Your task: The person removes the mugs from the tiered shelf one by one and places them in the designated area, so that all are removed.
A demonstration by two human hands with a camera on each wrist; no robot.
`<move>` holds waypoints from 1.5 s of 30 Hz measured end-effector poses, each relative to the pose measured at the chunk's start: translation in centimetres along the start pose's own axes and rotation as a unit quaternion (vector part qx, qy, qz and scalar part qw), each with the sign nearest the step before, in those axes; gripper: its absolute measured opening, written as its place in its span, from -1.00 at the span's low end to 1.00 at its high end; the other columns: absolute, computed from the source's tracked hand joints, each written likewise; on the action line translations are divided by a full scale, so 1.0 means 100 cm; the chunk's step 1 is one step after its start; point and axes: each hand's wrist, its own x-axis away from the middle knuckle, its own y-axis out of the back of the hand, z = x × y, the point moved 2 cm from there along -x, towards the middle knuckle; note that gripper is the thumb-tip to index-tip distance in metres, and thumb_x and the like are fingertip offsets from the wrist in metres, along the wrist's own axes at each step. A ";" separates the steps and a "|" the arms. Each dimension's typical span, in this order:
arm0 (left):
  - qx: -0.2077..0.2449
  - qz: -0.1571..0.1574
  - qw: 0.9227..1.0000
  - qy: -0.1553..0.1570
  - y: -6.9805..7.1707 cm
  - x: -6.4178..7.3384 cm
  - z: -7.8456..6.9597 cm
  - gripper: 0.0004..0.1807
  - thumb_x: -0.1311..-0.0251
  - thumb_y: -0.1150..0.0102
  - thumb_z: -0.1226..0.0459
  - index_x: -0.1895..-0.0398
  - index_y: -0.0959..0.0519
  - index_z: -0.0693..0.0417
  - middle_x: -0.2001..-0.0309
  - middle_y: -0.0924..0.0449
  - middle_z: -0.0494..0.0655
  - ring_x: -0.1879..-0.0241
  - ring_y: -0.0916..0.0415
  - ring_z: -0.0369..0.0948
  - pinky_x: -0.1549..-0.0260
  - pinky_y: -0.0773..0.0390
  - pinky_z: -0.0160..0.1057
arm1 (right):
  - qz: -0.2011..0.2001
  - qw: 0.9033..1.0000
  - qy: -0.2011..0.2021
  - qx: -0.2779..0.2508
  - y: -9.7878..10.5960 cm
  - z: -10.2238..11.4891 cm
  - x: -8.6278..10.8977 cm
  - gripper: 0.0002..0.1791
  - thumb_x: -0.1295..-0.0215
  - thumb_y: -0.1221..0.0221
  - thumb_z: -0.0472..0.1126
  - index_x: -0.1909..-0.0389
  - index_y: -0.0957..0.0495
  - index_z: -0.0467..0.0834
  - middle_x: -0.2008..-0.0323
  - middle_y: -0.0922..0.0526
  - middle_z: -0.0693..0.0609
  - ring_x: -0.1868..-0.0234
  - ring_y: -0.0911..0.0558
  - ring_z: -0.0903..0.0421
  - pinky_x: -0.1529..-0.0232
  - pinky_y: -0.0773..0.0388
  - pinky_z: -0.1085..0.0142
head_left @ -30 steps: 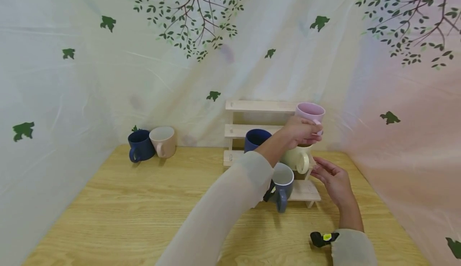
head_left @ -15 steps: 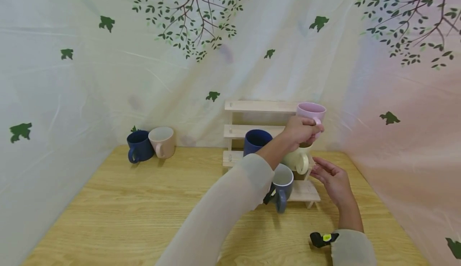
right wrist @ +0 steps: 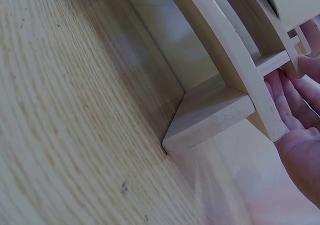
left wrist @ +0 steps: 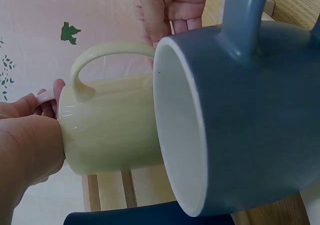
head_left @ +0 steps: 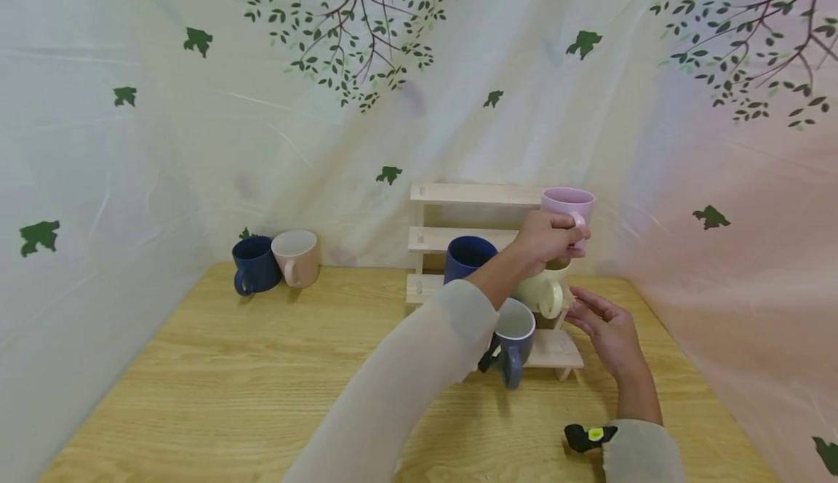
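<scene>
At the right end of the rack's top, my left hand [head_left: 546, 239] pinches the handle of a pink mug [head_left: 567, 197]. In the left wrist view the pink handle [left wrist: 45, 97] shows between its fingers; the mug's body is hidden there. My right hand [head_left: 609, 330] grips the right end of a shelf on the tiered wooden rack [head_left: 481, 193], thumb above and fingers beneath in the right wrist view. A cream mug [left wrist: 112, 125] sits between the hands on the rack. A grey-blue mug [head_left: 515, 323] stands on the lowest tier, partly behind the left sleeve.
A navy mug [head_left: 468, 254] stands on a middle tier, partly covered by the left forearm. Another navy mug [head_left: 255, 265] and a pale peach mug [head_left: 297, 257] stand at the table's back left. A leaf-printed curtain [head_left: 327, 156] hangs behind the wooden table [head_left: 249, 381].
The pink mug has shifted very slightly to the right with my left hand on its handle. The right hand stays at the rack's edge.
</scene>
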 end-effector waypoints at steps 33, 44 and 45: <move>-0.013 0.089 0.988 -0.123 0.040 0.032 -0.041 -0.65 -0.42 -0.19 0.39 -0.21 -0.59 0.38 0.02 -0.70 0.14 0.10 -0.74 0.09 0.12 -0.73 -0.27 | 0.005 1.000 0.011 -0.025 0.001 0.000 -0.001 -0.61 -0.49 -0.13 -0.43 -0.26 -0.48 -0.46 0.02 -0.74 0.10 0.08 -0.75 0.18 -0.01 -0.68 0.32; -0.058 0.081 0.984 -0.149 0.083 0.049 -0.056 -0.64 -0.42 -0.21 0.37 -0.21 -0.60 0.36 -0.04 -0.67 0.18 0.07 -0.74 0.06 0.05 -0.71 -0.27 | -0.006 1.000 -0.003 -0.008 -0.001 0.000 0.001 -0.53 -0.48 -0.16 -0.39 -0.31 -0.39 -0.53 0.01 -0.73 0.11 0.08 -0.75 0.20 -0.02 -0.68 0.33; -0.062 0.079 0.984 -0.149 0.088 0.050 -0.057 -0.64 -0.42 -0.21 0.36 -0.21 -0.60 0.34 -0.04 -0.67 0.15 0.07 -0.73 0.07 0.04 -0.70 -0.27 | -0.007 1.000 -0.005 -0.005 0.000 0.000 0.001 -0.52 -0.48 -0.17 -0.39 -0.32 -0.38 -0.54 0.01 -0.73 0.12 0.08 -0.75 0.20 -0.01 -0.68 0.33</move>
